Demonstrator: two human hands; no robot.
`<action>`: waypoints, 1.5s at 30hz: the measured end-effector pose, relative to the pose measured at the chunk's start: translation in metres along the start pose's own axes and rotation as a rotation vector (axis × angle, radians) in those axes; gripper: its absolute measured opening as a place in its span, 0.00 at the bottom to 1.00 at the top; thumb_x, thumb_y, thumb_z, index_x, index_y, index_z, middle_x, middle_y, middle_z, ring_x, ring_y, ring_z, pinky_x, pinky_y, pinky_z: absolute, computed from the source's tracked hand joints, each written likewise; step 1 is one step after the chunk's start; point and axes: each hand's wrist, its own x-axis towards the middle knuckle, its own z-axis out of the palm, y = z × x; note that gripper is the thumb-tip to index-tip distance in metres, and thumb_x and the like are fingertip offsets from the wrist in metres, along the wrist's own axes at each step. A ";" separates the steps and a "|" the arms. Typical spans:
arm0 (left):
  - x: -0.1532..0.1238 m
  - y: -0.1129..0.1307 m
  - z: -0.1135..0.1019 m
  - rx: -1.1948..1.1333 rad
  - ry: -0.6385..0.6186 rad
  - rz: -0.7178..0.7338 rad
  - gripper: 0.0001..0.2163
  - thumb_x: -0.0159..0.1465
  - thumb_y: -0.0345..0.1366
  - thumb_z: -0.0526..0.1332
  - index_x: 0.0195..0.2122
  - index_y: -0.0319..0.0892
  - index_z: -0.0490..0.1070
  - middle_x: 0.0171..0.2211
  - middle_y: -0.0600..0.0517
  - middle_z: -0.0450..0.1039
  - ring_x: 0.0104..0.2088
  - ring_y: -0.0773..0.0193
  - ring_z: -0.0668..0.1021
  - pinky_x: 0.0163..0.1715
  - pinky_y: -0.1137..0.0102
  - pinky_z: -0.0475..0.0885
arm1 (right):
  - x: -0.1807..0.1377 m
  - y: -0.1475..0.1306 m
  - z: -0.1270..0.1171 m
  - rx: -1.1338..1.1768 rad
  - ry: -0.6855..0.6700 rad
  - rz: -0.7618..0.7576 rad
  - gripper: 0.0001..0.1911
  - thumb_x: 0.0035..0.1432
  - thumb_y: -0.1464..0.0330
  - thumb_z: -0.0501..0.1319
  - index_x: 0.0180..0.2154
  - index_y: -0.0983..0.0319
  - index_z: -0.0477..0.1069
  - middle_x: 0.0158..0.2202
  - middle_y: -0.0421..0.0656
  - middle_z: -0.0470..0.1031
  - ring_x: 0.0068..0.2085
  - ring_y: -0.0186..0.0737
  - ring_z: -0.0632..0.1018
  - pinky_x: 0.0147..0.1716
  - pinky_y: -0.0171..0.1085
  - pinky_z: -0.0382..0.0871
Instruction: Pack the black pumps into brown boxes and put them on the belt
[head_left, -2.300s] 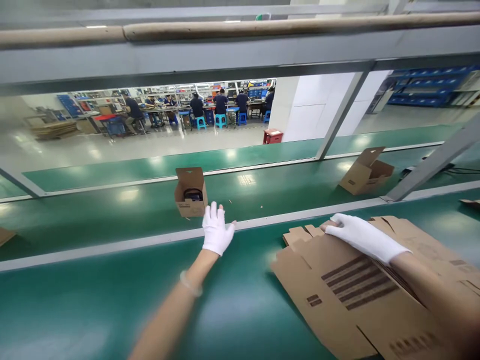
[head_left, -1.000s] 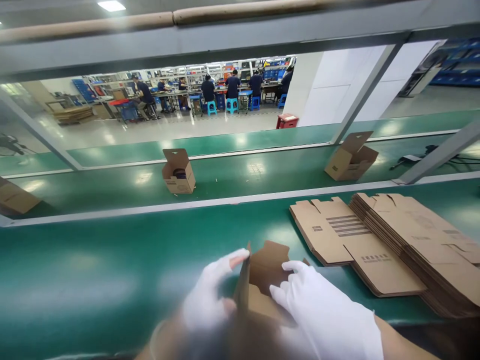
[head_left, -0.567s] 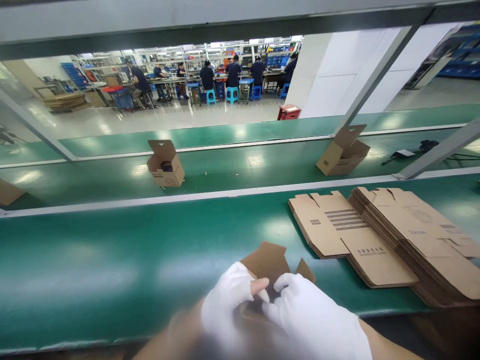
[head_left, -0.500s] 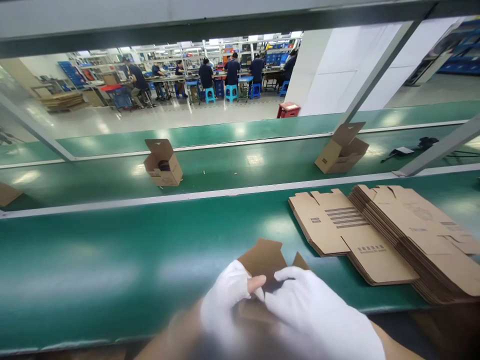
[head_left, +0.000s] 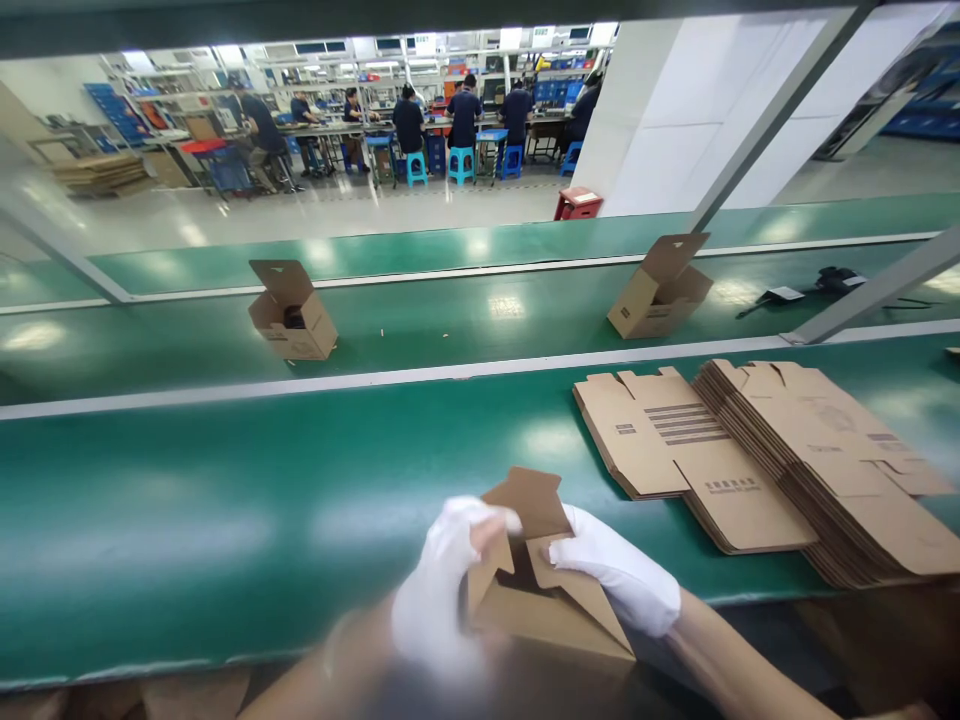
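A partly folded brown cardboard box [head_left: 555, 625] is between my hands at the front edge of the green surface. Its small side flaps lean inward over a dark opening, and a tabbed flap [head_left: 534, 500] rises at the far side. My left hand [head_left: 446, 575], in a white glove with a bare fingertip showing, grips the left side by the flap and is blurred by motion. My right hand [head_left: 622, 572], also gloved, wraps the right side with its thumb on the right flap. The box's lower part is dim and blurred.
Flat cardboard blanks [head_left: 750, 480] lie stacked to the right. Beyond a white rail, open boxes [head_left: 300, 325] [head_left: 660, 300] stand on a green belt [head_left: 465, 315], with black items [head_left: 836, 280] farther right. Metal posts [head_left: 780, 120] rise there. Several people sit at benches behind.
My hands have moved apart, and the right hand has shifted to the box's right side. The side flaps and opening now show. The standing boxes appear farther left, and the view has tilted down.
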 end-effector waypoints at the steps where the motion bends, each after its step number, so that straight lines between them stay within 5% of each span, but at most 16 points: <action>1: 0.001 0.001 0.000 -0.020 0.029 -0.049 0.38 0.54 0.57 0.58 0.63 0.48 0.49 0.57 0.41 0.59 0.55 0.43 0.65 0.56 0.51 0.56 | 0.002 -0.001 0.002 0.019 0.010 0.005 0.28 0.53 0.60 0.62 0.53 0.64 0.64 0.51 0.50 0.70 0.50 0.49 0.72 0.52 0.48 0.64; 4: 0.004 0.001 -0.002 -0.249 -0.034 -0.201 0.48 0.51 0.58 0.62 0.65 0.48 0.33 0.64 0.40 0.43 0.59 0.41 0.59 0.58 0.49 0.53 | 0.003 0.000 -0.005 0.044 0.007 0.046 0.25 0.55 0.60 0.60 0.53 0.64 0.64 0.51 0.50 0.70 0.50 0.49 0.72 0.52 0.49 0.64; 10: 0.002 -0.008 -0.002 -0.413 -0.075 -0.047 0.45 0.51 0.54 0.64 0.64 0.49 0.39 0.49 0.43 0.60 0.50 0.48 0.68 0.54 0.51 0.60 | 0.000 -0.011 -0.043 -0.068 -0.193 0.072 0.28 0.53 0.58 0.63 0.53 0.61 0.65 0.57 0.49 0.65 0.57 0.46 0.67 0.56 0.48 0.57; 13: 0.001 -0.009 -0.002 -0.317 -0.087 -0.021 0.43 0.49 0.52 0.65 0.63 0.48 0.45 0.44 0.45 0.64 0.47 0.49 0.69 0.53 0.50 0.59 | 0.006 -0.034 -0.040 -0.382 -0.228 0.126 0.25 0.54 0.58 0.60 0.53 0.59 0.65 0.55 0.46 0.67 0.55 0.44 0.69 0.53 0.45 0.62; 15: 0.000 -0.008 -0.003 -0.265 -0.118 -0.011 0.43 0.48 0.51 0.65 0.62 0.48 0.47 0.43 0.45 0.64 0.46 0.49 0.69 0.53 0.50 0.60 | 0.013 -0.051 -0.025 -0.715 -0.263 0.185 0.21 0.53 0.60 0.61 0.48 0.58 0.69 0.45 0.43 0.75 0.44 0.42 0.76 0.40 0.39 0.70; 18: 0.000 -0.007 -0.004 -0.234 -0.125 -0.033 0.43 0.46 0.51 0.65 0.62 0.48 0.49 0.43 0.47 0.64 0.45 0.50 0.69 0.52 0.51 0.60 | 0.025 -0.064 0.005 -1.176 -0.234 0.275 0.14 0.47 0.60 0.64 0.36 0.59 0.72 0.26 0.38 0.75 0.25 0.38 0.74 0.20 0.32 0.60; 24: -0.001 -0.010 -0.001 -0.224 -0.105 -0.121 0.43 0.48 0.50 0.65 0.62 0.44 0.48 0.41 0.46 0.65 0.41 0.53 0.70 0.48 0.55 0.63 | 0.039 -0.046 0.022 -1.689 -0.117 0.286 0.17 0.44 0.61 0.62 0.37 0.61 0.71 0.22 0.41 0.72 0.22 0.44 0.73 0.18 0.33 0.51; 28: 0.007 -0.006 -0.018 -0.236 0.002 -0.124 0.40 0.51 0.52 0.63 0.62 0.43 0.50 0.46 0.44 0.63 0.48 0.50 0.68 0.52 0.57 0.62 | 0.031 -0.055 0.007 -1.687 0.000 0.037 0.18 0.52 0.61 0.60 0.45 0.58 0.68 0.29 0.40 0.76 0.27 0.44 0.76 0.22 0.35 0.61; 32: 0.028 -0.015 -0.055 -0.341 0.405 -0.301 0.30 0.54 0.51 0.61 0.56 0.43 0.60 0.48 0.47 0.66 0.49 0.53 0.70 0.50 0.62 0.64 | 0.009 -0.071 0.009 -1.785 0.364 -0.669 0.21 0.59 0.63 0.56 0.54 0.61 0.61 0.48 0.49 0.73 0.46 0.46 0.75 0.42 0.44 0.68; 35: 0.047 -0.030 -0.078 -0.637 0.711 -0.469 0.21 0.57 0.49 0.59 0.47 0.42 0.66 0.43 0.49 0.71 0.41 0.59 0.74 0.43 0.65 0.70 | -0.002 -0.062 0.027 -1.913 0.078 -0.871 0.20 0.58 0.64 0.57 0.51 0.63 0.65 0.52 0.50 0.69 0.52 0.50 0.70 0.47 0.48 0.68; 38: 0.059 -0.043 -0.084 -0.848 0.756 -0.580 0.20 0.58 0.50 0.56 0.40 0.38 0.70 0.35 0.48 0.75 0.35 0.59 0.77 0.38 0.64 0.73 | 0.001 -0.040 0.038 -2.014 -0.161 -0.843 0.17 0.56 0.74 0.57 0.48 0.63 0.68 0.51 0.48 0.70 0.52 0.50 0.70 0.45 0.48 0.71; 41: 0.059 -0.052 -0.080 -0.741 0.716 -0.615 0.22 0.59 0.52 0.54 0.40 0.36 0.70 0.37 0.44 0.76 0.37 0.55 0.77 0.41 0.61 0.73 | 0.009 -0.032 0.034 -2.005 -0.109 -1.046 0.15 0.55 0.80 0.53 0.43 0.67 0.71 0.46 0.49 0.74 0.47 0.49 0.74 0.42 0.46 0.72; 45: 0.042 -0.053 -0.074 -0.291 0.774 -0.513 0.23 0.58 0.49 0.61 0.49 0.39 0.66 0.54 0.43 0.66 0.57 0.51 0.66 0.57 0.60 0.60 | 0.012 -0.045 0.020 -2.004 0.065 -1.212 0.13 0.58 0.79 0.52 0.42 0.66 0.71 0.43 0.48 0.76 0.46 0.46 0.75 0.42 0.44 0.72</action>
